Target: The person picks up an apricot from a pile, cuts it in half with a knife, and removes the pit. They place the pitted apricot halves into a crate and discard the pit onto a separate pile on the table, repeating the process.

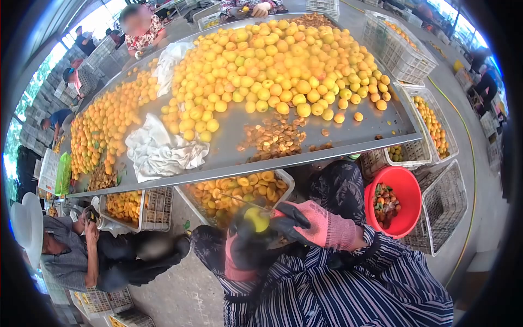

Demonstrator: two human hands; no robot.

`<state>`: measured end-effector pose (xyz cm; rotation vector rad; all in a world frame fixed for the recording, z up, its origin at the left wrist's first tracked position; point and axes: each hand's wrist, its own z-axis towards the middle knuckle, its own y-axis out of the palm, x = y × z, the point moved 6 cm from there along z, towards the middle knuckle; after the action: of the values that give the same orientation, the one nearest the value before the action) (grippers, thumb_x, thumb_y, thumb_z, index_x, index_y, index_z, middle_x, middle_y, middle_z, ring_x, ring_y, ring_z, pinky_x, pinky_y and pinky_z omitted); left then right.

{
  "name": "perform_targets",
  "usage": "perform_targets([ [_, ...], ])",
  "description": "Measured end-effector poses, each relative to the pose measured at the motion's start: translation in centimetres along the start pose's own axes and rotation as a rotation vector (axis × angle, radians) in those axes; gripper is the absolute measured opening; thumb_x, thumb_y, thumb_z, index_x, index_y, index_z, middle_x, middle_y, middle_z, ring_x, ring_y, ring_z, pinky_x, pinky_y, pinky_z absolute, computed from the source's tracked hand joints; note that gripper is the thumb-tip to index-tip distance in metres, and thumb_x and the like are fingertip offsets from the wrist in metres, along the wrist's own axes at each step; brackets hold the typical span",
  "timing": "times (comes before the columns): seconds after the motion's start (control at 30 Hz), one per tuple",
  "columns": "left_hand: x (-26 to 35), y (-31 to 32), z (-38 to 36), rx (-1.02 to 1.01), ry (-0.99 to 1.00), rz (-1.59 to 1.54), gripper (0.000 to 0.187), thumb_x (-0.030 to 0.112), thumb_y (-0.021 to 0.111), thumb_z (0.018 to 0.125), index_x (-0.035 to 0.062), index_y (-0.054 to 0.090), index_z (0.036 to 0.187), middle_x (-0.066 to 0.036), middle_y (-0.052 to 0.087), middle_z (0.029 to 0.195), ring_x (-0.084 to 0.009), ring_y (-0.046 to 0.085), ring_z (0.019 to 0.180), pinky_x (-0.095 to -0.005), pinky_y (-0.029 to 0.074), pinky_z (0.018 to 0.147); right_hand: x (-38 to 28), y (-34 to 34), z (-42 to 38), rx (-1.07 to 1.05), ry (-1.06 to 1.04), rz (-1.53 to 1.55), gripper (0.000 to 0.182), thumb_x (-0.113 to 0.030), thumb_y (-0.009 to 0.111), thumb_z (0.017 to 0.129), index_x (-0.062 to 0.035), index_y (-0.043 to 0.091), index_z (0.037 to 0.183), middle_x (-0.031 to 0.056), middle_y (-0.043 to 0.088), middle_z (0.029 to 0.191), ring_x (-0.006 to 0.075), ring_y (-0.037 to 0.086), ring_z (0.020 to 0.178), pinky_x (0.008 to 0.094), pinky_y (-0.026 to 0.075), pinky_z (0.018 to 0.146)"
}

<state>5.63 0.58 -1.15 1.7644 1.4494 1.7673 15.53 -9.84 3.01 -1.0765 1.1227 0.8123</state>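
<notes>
My left hand (242,240), in a pink and black glove and blurred by motion, holds a yellow-green fruit (256,219) over my lap. Close on its right is my right hand (308,220), gloved the same way, with its fingers closed round the handle of a thin metal tool (239,201). The tool's shaft points left, above the fruit. Just beyond my hands, a crate (193,206) of halved orange fruit stands below the table edge.
A metal table (229,150) bears heaps of orange fruit, brown pieces and white cloths (158,150). At right stand a red bucket (395,233) and crates (449,210). One person (68,250) sits at left; others are around the table. A hose (473,163) crosses the floor.
</notes>
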Motion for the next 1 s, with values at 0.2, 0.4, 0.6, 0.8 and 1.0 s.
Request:
perform_targets([
  [0.2, 0.6, 1.3, 0.3, -0.122, 0.020, 0.148, 0.056, 0.035, 0.062, 0.083, -0.0023, 0.046, 0.121, -0.012, 0.056, 0.108, -0.0212, 0.058, 0.095, -0.0293, 0.049, 0.078, 0.4, 0.2, -0.4, 0.006, -0.121, 0.022, 0.049, -0.011, 0.056, 0.078, 0.0001, 0.042, 0.123, 0.0202, 0.058, 0.103, 0.0388, 0.056, 0.094, 0.0398, 0.048, 0.079],
  [0.4, -0.2, -0.8, 2.1, -0.005, 0.146, 0.222, 0.042, 0.032, 0.055, 0.089, 0.0040, 0.049, 0.120, -0.011, 0.060, 0.102, -0.0192, 0.060, 0.085, -0.0300, 0.051, 0.072, 0.7, -7.4, 0.5, 0.591, 0.164, -0.850, 0.029, -0.017, 0.059, 0.076, -0.0088, 0.048, 0.101, 0.0124, 0.059, 0.088, 0.0298, 0.061, 0.080, 0.0389, 0.049, 0.065],
  [0.6, -0.2, -2.1, 1.9, -0.089, 0.035, -0.223, 0.044, 0.024, 0.051, 0.090, 0.0058, 0.041, 0.128, -0.014, 0.054, 0.113, -0.0223, 0.057, 0.090, -0.0302, 0.049, 0.079, 2.5, -7.9, -0.2, 0.336, 0.049, -0.187, 0.036, -0.006, 0.055, 0.080, 0.0011, 0.048, 0.114, 0.0182, 0.061, 0.102, 0.0346, 0.058, 0.098, 0.0368, 0.046, 0.083],
  [0.8, 2.0, 1.2, 0.2, -0.089, 0.173, -0.121, 0.054, 0.014, 0.055, 0.086, 0.0047, 0.033, 0.134, -0.017, 0.048, 0.122, -0.0269, 0.052, 0.106, -0.0207, 0.053, 0.072, -0.6, -0.3, -1.0, -0.026, -0.005, 0.048, 0.046, -0.001, 0.048, 0.076, 0.0009, 0.046, 0.122, 0.0194, 0.056, 0.112, 0.0344, 0.056, 0.102, 0.0347, 0.044, 0.088],
  [1.0, 2.3, 0.1, -0.3, -0.064, 0.179, -0.030, 0.058, 0.029, 0.062, 0.083, 0.0053, 0.038, 0.130, -0.013, 0.054, 0.115, -0.0294, 0.055, 0.104, -0.0427, 0.040, 0.096, -0.4, 1.1, -0.7, -0.043, -0.056, 0.004, 0.043, -0.004, 0.049, 0.077, -0.0004, 0.048, 0.120, 0.0200, 0.056, 0.107, 0.0370, 0.055, 0.098, 0.0341, 0.046, 0.084],
])
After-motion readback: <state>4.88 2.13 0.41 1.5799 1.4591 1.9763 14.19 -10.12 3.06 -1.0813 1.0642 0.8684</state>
